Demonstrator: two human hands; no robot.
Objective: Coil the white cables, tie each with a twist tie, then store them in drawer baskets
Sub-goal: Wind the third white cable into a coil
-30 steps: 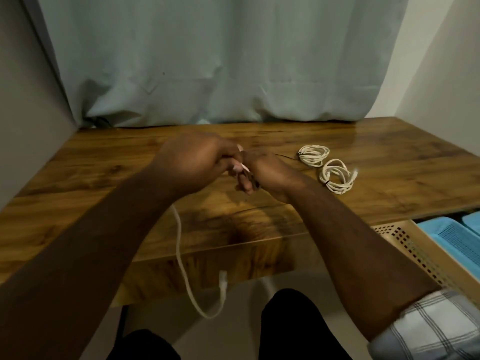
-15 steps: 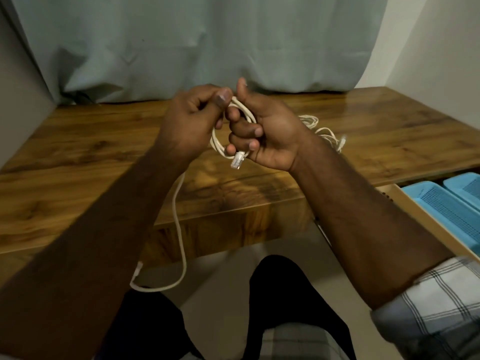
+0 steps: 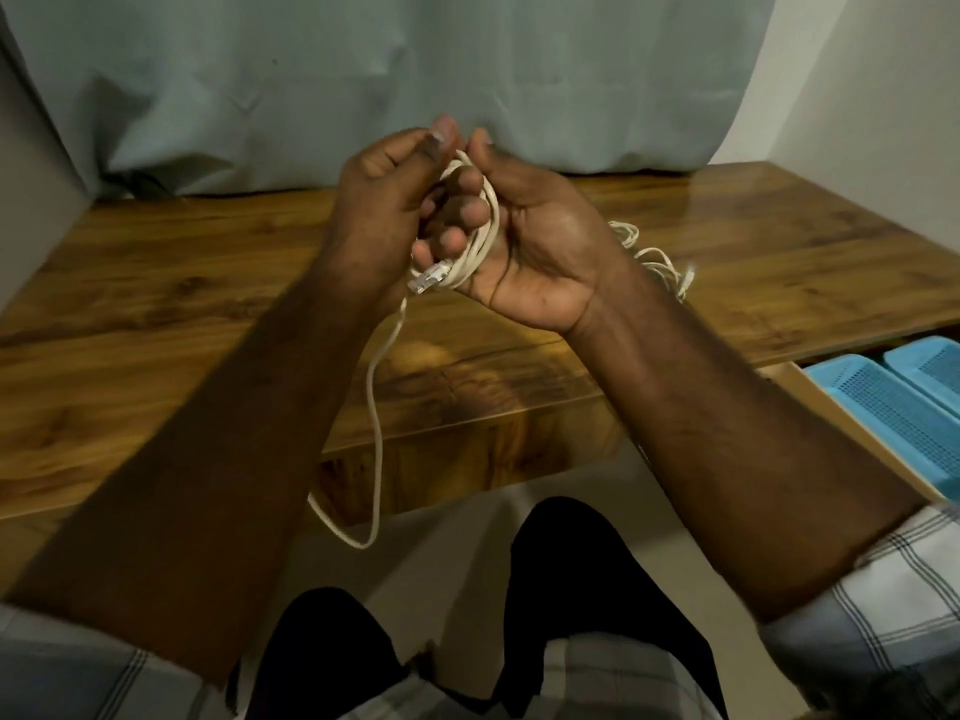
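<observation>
Slack in the white cable [image 3: 375,407] hanging past the desk edge [image 3: 467,423] is shorter than a second ago, as the right hand [image 3: 524,236] grips a thicker coil and the left hand [image 3: 384,200] pinches on another loop, with finished bundles [image 3: 654,252] lying beyond.

Wide bare stretch of the surface [image 3: 171,283] lies left of the raised hands, and the right rear corner is bare too. Behind the right hand [image 3: 535,241], coiled cables [image 3: 654,257] crowd that patch, while a curtain [image 3: 363,70] walls off the back edge. Blue baskets [image 3: 893,402] fill the open drawer at right.
</observation>
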